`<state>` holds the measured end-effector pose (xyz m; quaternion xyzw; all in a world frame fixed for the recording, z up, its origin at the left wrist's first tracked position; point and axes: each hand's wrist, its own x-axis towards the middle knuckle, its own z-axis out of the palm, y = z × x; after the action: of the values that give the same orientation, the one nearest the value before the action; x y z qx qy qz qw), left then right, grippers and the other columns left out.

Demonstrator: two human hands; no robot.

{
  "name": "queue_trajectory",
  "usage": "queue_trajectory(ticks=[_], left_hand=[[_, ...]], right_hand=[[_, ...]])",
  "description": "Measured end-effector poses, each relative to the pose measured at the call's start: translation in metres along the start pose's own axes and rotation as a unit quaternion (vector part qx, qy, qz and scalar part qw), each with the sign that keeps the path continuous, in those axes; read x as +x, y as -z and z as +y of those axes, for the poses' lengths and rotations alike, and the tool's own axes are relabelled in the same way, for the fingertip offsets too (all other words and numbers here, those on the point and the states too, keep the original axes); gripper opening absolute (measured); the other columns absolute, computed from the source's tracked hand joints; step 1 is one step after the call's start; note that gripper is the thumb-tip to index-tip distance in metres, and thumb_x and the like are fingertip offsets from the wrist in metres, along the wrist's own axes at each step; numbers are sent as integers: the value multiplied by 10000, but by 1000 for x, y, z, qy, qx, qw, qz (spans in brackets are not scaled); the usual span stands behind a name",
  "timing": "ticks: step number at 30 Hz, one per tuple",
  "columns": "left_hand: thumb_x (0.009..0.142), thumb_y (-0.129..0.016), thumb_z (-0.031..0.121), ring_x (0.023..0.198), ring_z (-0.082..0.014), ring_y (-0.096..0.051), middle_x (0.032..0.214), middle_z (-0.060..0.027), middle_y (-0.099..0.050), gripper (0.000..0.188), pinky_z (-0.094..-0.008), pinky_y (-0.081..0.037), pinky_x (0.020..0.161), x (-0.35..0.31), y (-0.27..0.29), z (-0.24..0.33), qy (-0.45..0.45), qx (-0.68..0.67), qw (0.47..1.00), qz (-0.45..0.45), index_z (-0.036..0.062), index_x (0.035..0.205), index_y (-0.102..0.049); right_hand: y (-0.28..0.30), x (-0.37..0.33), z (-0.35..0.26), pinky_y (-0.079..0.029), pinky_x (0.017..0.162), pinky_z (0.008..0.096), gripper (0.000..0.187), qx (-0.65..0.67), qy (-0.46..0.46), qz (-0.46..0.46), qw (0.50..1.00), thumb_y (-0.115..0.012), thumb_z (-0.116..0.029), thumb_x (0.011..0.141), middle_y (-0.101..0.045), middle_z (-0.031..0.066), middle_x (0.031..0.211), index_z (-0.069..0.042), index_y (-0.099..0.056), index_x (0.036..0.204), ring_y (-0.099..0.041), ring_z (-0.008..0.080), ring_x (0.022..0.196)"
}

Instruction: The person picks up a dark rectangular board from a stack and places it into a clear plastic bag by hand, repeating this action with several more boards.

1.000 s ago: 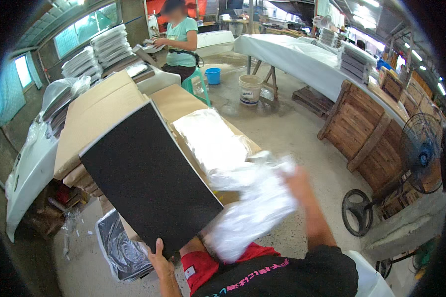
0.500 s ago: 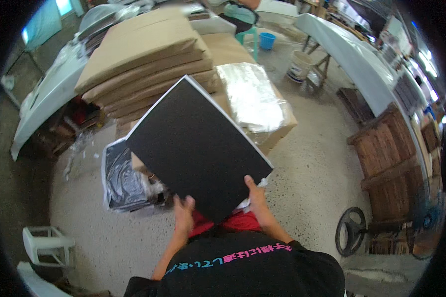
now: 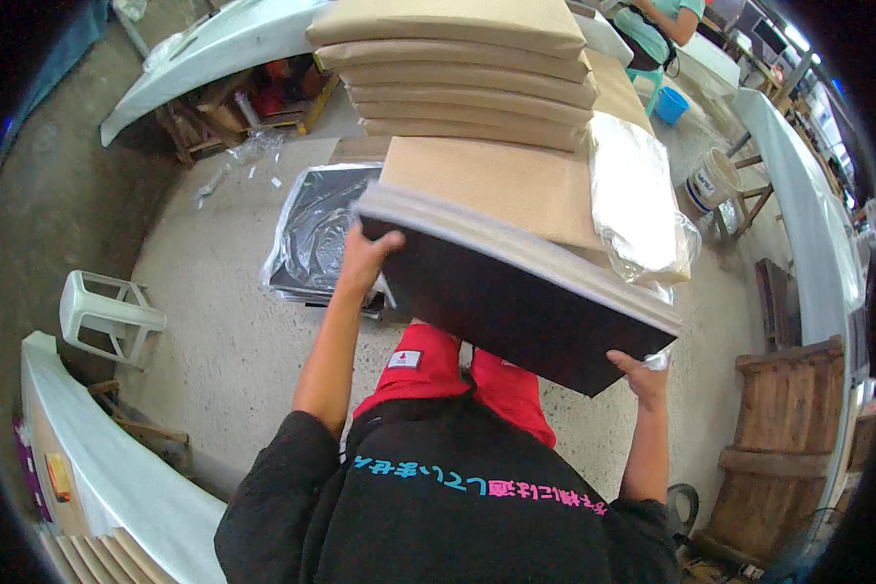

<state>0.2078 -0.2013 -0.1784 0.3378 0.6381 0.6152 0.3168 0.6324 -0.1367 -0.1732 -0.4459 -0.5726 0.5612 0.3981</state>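
Note:
Both hands hold a thick stack of black boards (image 3: 516,302) with pale edges, tilted so one black face is toward me. My left hand (image 3: 368,255) grips its left end, thumb over the black face. At the lower right corner, my right hand (image 3: 642,378) is closed on the stack with the thumb on top. A whitish bit of plastic (image 3: 657,360) shows by the right fingers. The stack's far edge overlaps a brown paper surface (image 3: 487,185) in view. Fingers behind the boards are hidden.
Brown paper-wrapped packages (image 3: 457,68) are piled beyond. Shiny clear plastic sheets (image 3: 633,195) lie to their right. Left of the boards is a plastic-covered black stack (image 3: 316,234) on the floor. A white stool (image 3: 112,313) stands left. A person (image 3: 667,24) sits far right near a blue bucket (image 3: 671,105).
The boards have turned from a diamond-wise slant to lying broadside, their pale edges now showing. My hands have spread to opposite ends, and the view has shifted left.

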Motion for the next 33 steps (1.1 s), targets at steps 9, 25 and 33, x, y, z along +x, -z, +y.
queue_trajectory(ticks=[9, 25, 33], left_hand=[[467, -793, 311, 1020, -208, -472, 1053, -97, -502, 772, -338, -360, 888, -104, 37, -23, -67, -67, 993, -65, 32, 1096, -443], [657, -667, 355, 819, -280, -527, 846, -113, -530, 553, -348, -415, 681, -82, -166, 71, -304, 500, 728, -357, 68, 1087, -472], [617, -699, 344, 847, -259, -510, 937, -92, -525, 611, -353, -392, 687, -89, -184, 66, -339, 519, 713, -328, 85, 1117, -464]], right_hand=[[-13, -15, 27, -439, 736, 274, 532, -139, -6, -66, 988, -759, 8, 524, -545, 20, 860, -36, -483, 977, -519, 124, 811], [86, -89, 37, -445, 694, 342, 493, -623, -257, 230, 702, -710, -165, 610, -571, 110, 803, -81, -549, 1068, -557, 243, 723], [-28, -79, -30, -411, 802, 293, 370, -163, -2, 216, 963, -625, -56, 725, -569, 90, 1012, -19, -533, 1081, -545, 186, 902]])
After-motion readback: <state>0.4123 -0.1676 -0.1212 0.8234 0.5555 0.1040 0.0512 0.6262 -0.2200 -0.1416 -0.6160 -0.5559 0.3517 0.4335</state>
